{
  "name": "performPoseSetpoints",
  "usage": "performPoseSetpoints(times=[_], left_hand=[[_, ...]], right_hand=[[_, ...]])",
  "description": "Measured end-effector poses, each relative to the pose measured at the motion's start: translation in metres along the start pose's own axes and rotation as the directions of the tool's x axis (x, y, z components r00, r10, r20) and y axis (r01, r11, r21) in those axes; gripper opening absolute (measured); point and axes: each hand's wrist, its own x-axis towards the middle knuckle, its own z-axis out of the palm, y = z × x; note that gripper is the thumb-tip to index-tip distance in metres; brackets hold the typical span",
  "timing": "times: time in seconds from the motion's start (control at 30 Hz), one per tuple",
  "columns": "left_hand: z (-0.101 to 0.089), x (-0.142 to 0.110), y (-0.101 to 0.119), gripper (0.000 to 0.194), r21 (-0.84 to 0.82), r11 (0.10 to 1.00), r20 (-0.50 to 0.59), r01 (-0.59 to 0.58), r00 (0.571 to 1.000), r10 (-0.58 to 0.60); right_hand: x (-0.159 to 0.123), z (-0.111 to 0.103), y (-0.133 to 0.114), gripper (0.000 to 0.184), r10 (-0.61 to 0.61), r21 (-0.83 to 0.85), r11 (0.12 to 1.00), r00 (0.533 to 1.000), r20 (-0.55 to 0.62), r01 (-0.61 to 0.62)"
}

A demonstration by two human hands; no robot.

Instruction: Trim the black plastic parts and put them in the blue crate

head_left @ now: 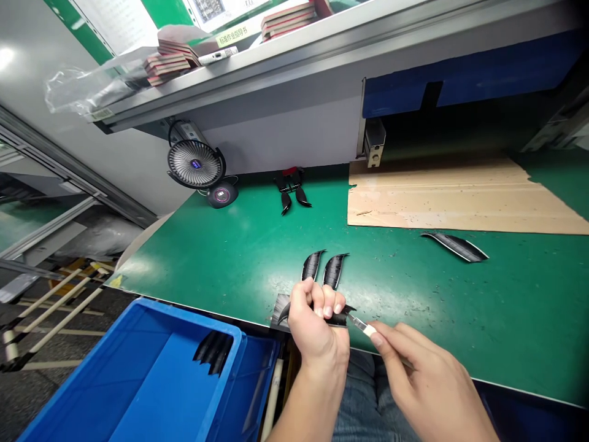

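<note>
My left hand (316,324) is closed around a black curved plastic part (339,317) at the near edge of the green table (230,245). My right hand (421,374) pinches a small knife (361,325) whose blade tip touches the right end of that part. Just beyond my left hand two more black curved parts (323,267) lie side by side on the table. A longer black part (455,245) lies farther right.
A blue bin (151,380) at the lower left holds several black parts (214,351). A cardboard sheet (460,193) covers the table's far right. A small desk fan (196,164) and a black-and-red clip piece (292,187) stand at the back. A shelf runs overhead.
</note>
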Motion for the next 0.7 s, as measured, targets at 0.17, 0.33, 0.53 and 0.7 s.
performPoseSetpoints(times=[0.17, 0.33, 0.53, 0.7], left_hand=[[0.0, 0.002, -0.001, 0.037, -0.019, 1.0, -0.029, 0.016, 0.999, -0.016], [0.001, 0.008, 0.003, 0.037, -0.115, 0.989, -0.067, 0.097, 0.992, -0.105], [0.002, 0.006, 0.0, 0.039, -0.164, 0.962, -0.017, 0.219, 0.974, -0.225], [0.0, -0.011, -0.012, 0.037, 0.057, 0.99, 0.345, 0.128, 0.928, -0.139]], right_hand=[[-0.001, 0.0, -0.002, 0.026, -0.057, -0.114, 0.992, 0.995, -0.079, 0.048], [-0.003, -0.003, 0.004, 0.03, -0.363, -0.322, 0.912, 0.866, -0.344, 0.254], [0.003, 0.001, 0.001, 0.024, 0.204, 0.434, 0.899, 0.931, -0.304, -0.055], [0.026, -0.001, -0.015, 0.039, 0.379, 0.709, 0.548, 0.887, 0.264, -0.444]])
